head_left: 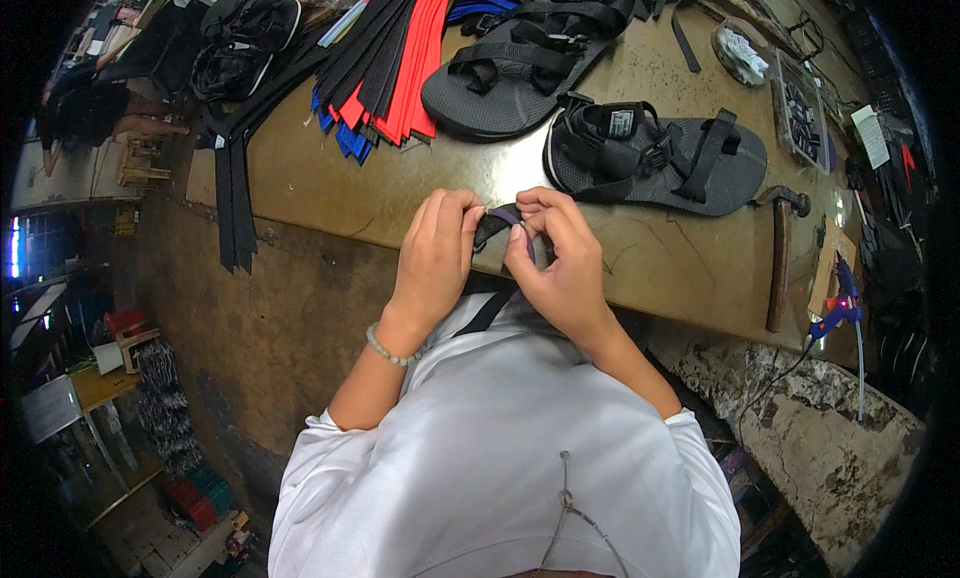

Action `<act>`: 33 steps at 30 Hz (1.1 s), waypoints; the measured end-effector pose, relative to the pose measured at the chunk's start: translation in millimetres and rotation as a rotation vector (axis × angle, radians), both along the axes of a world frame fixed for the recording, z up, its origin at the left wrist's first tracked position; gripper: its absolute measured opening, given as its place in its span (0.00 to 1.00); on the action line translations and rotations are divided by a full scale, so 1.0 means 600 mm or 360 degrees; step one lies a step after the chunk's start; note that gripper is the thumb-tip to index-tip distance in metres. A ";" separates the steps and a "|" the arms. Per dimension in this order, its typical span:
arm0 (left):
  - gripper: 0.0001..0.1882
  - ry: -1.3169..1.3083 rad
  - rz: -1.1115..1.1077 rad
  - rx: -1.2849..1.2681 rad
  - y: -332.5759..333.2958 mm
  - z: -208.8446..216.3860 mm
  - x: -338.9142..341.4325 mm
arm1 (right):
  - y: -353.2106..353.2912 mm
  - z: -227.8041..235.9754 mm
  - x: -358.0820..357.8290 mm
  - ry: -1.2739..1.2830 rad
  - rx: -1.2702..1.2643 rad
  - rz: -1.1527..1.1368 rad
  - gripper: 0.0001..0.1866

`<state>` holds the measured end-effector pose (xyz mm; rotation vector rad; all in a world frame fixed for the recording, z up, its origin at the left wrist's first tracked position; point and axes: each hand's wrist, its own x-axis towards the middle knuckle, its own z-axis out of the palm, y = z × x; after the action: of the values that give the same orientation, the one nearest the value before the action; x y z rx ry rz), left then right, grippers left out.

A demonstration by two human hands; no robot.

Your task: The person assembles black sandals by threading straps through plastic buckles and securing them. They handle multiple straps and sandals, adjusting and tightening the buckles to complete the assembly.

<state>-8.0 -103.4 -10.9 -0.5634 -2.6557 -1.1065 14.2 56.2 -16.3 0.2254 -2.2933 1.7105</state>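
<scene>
Close to the table's front edge, my left hand (pixel 437 240) and my right hand (pixel 560 253) pinch a black webbing strap (pixel 497 223) with a purplish stripe between them. The strap is bent into a loop, and a black tail of webbing hangs down over my lap. Fingers hide part of the strap. Just beyond my right hand lies a black strapped sandal (pixel 735 163) with a buckle. A second black sandal (pixel 490 88) rests farther back, beside a fan of black and red webbing strips (pixel 415 78).
On the table (pixel 330 193), a hammer (pixel 780 258) lies at the right, near a blue glue gun (pixel 842 303). Behind stand a round tub (pixel 742 53) and a clear box of small parts (pixel 800 108). More black sandals (pixel 245 38) sit at the far left. Another person (pixel 90 108) is beyond.
</scene>
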 end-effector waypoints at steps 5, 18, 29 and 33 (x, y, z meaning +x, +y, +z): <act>0.04 -0.0005 0.0004 -0.0018 0.002 0.003 -0.004 | -0.002 -0.001 -0.001 -0.0003 -0.0018 -0.0027 0.07; 0.05 -0.0021 0.0066 -0.0084 0.002 -0.001 -0.008 | -0.001 -0.002 -0.002 0.0002 0.0010 -0.0021 0.07; 0.05 -0.0158 0.0661 0.0196 -0.024 0.041 -0.017 | -0.004 0.007 0.002 -0.0228 -0.0191 -0.0100 0.04; 0.04 -0.0607 -0.0280 0.0088 -0.045 0.107 0.032 | -0.004 0.009 0.003 -0.0260 -0.0216 -0.0130 0.04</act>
<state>11.4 -130.6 53.0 -0.6415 -2.9253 -1.4629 15.8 54.0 -11.1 -0.0367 -2.2499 1.8961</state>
